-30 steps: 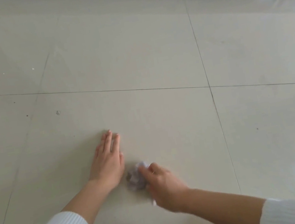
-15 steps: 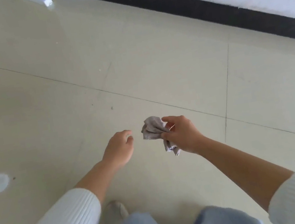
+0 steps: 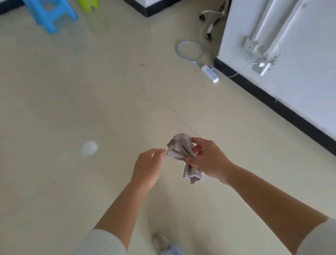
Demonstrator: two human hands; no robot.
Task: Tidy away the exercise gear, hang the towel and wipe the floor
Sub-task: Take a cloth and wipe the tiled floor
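Head view, gripping crumpled grey cloth (image 3: 179,147) in right hand (image 3: 209,161), holding left hand (image 3: 147,169) loosely curled, empty, just beside it.

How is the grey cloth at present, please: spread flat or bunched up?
Bunched up: the grey cloth is crumpled into folds in the right hand, one end hanging below.

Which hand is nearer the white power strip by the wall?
Right. The right hand, gripping the cloth, is nearly straight below the power strip in view; the left hand sits farther left.
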